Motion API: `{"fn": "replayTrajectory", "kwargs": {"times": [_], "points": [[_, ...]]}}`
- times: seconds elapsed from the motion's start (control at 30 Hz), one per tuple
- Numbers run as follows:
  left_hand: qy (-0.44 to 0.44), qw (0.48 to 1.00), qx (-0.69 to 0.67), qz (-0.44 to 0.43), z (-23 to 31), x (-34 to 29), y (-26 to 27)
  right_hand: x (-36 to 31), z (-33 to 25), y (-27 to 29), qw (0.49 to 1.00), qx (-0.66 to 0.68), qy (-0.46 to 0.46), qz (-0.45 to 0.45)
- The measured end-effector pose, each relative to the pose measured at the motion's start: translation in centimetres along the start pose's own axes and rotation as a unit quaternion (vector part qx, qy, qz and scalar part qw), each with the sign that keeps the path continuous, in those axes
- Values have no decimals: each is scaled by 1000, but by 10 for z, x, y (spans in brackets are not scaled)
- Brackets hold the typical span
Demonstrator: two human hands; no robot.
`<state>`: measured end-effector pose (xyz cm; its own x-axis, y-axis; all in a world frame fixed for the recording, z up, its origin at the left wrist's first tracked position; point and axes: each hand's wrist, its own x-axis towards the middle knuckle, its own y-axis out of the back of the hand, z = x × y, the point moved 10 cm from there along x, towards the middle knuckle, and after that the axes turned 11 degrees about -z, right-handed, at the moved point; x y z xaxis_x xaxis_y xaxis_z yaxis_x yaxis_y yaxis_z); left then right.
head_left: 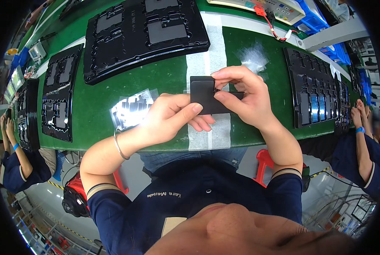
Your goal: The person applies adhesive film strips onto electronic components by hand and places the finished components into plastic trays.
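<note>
A flat black L-shaped piece (pixel 203 95) is held between my two hands above the green bench. My left hand (pixel 168 114) grips its left lower corner, thumb on top and the other fingers underneath. At the notch on the piece's right side, my right hand (pixel 247 97) pinches with thumb and forefinger. Whatever small part lies between those two fingertips is hidden. Beside my left hand lies a stack of shiny clear sheets (pixel 132 109) with pale and dark patches. Beyond my right hand sits a crumpled heap of clear film (pixel 254 57).
Large black moulded trays (pixel 145 55) are stacked at the far left, with more trays (pixel 58 93) farther left. Another tray with dark flat cells (pixel 311 87) stands at the right. A pale strip (pixel 207 63) crosses the bench. An instrument with red leads (pixel 268 10) is at the back. Other people work at both sides.
</note>
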<state>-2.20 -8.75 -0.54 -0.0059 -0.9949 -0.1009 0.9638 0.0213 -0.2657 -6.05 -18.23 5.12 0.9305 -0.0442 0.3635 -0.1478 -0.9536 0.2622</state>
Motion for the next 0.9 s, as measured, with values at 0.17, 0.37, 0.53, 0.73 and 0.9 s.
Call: {"fn": "replayTrajectory", "kwargs": {"times": [0.17,0.37,0.53,0.73,0.9], "points": [[3,1000,6,-3,0,1,-1,-2,5,-4,999,-19,-2,-36],[-1,1000,1,1,0,1,2,0,1,0,1000,-3,-29,10],[-6,1000,6,5,2,1,2,2,-5,0,999,-34,2,5],[-2,1000,9,6,3,1,2,0,2,0,999,-38,-1,10],[2,1000,11,7,-1,1,3,0,5,-3,999,-47,16,-18]]}}
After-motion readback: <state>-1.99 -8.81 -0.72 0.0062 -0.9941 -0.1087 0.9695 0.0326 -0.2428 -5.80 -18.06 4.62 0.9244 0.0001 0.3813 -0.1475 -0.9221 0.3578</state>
